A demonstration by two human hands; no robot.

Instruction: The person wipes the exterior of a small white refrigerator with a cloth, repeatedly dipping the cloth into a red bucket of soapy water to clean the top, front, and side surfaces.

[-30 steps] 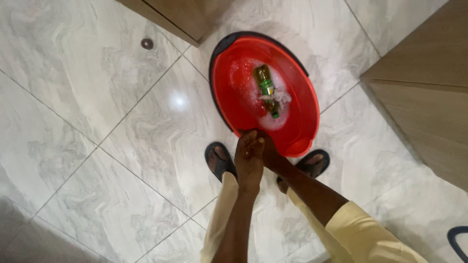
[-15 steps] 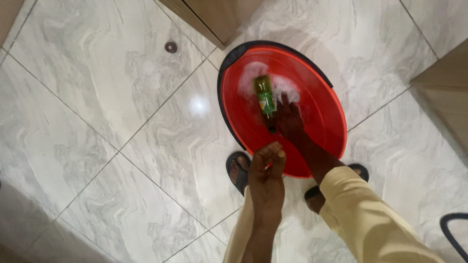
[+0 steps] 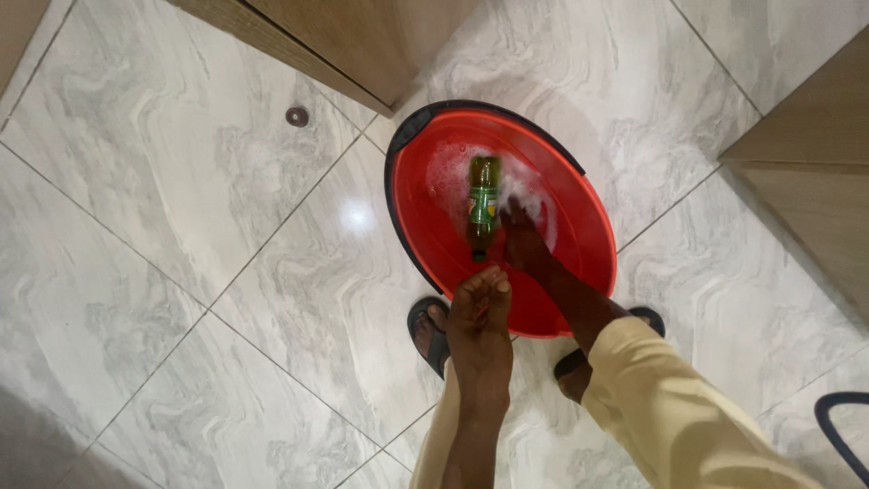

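A round red basin (image 3: pixel 579 272) with a black rim stands on the marble floor and holds soapy water. A brown-green bottle (image 3: pixel 482 205) with a green label lies in the foam, cap end toward me. My right hand (image 3: pixel 522 241) is down in the suds just right of the bottle, touching or nearly touching it; foam hides its fingertips. My left hand (image 3: pixel 480 306) hovers over the basin's near rim with its fingers curled and nothing seen in it.
Wooden cabinet fronts stand at the top (image 3: pixel 353 41) and at the right (image 3: pixel 806 190). A small round floor drain (image 3: pixel 297 116) sits to the left of the basin. My sandalled feet (image 3: pixel 428 328) are just behind the basin. A dark curved object (image 3: pixel 837 426) shows at the bottom right.
My right hand left my left hand at the basin's rim and went into the suds beside the bottle. The bottle turned to lie lengthwise. My left hand stayed by the rim.
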